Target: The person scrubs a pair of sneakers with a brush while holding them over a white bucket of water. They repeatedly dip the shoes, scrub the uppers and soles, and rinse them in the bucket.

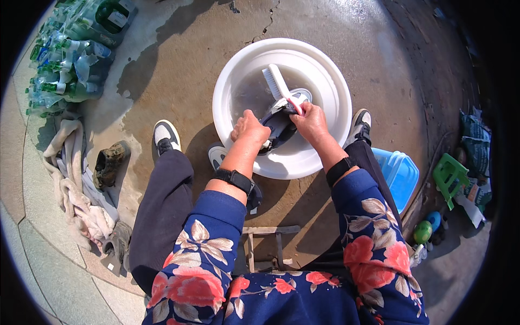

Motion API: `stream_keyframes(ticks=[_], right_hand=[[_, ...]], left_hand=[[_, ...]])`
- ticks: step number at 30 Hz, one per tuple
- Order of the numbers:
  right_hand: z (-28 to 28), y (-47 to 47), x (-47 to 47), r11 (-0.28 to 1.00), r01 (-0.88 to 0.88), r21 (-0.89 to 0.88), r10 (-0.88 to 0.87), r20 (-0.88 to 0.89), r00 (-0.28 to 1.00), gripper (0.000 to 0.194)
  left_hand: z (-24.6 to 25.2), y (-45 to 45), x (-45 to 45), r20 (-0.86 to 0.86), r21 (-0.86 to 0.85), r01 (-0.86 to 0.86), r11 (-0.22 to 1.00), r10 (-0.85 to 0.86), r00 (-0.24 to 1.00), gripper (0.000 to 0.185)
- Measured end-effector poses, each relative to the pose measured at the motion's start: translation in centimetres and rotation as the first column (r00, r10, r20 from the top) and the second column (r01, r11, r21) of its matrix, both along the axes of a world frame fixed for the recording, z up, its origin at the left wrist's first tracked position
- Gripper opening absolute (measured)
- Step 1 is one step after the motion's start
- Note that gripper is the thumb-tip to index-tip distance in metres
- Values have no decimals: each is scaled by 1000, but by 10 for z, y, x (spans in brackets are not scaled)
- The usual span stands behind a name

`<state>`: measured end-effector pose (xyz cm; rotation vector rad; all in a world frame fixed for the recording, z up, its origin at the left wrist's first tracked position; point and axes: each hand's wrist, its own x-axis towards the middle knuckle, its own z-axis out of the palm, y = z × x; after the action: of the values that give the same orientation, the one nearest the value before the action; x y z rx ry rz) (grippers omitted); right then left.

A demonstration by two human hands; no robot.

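Note:
A white plastic basin (341, 95) with cloudy water stands on the ground before me. Over it, a dark blue, grey and white shoe (277, 126) lies tilted between my hands, its toe pointing up and right. My left hand (250, 132) is closed at the shoe's left side, near the heel; its fingertips are hidden. My right hand (312, 124) pinches the pink handle end of a white scrubbing brush (278, 81) and touches the shoe's opening. The brush's bristles face left, above the water.
A second shoe (216, 154) sits partly hidden beneath my left forearm. To the right stand blue plastic containers (400, 176) and a green plastic stool (451, 176). On the left are packed green bottles (77, 65), a crumpled cloth (77, 195) and a camouflage-patterned shoe (109, 164).

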<state>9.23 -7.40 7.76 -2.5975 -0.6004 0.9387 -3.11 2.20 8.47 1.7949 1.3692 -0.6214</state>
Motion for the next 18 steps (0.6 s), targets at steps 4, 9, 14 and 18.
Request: stream_keyframes(ticks=[4, 9, 14, 18], right_hand=[[3, 2, -5, 999, 32, -11, -31, 75, 997, 21], [0, 1, -13, 995, -57, 78, 40, 205, 978, 16], [-7, 1, -13, 986, -58, 156, 24, 210, 977, 15], [-5, 1, 1, 988, -8, 155, -3, 66, 998, 16]], left_hand=[[-14, 5, -11, -10, -346, -84, 934, 86, 996, 60], [-36, -11, -13, -36, -507, -270, 819, 293, 955, 41], [-61, -36, -14, 57, -267, -126, 955, 146, 988, 66], [-64, -37, -17, 154, -221, -100, 970, 136, 979, 72]])
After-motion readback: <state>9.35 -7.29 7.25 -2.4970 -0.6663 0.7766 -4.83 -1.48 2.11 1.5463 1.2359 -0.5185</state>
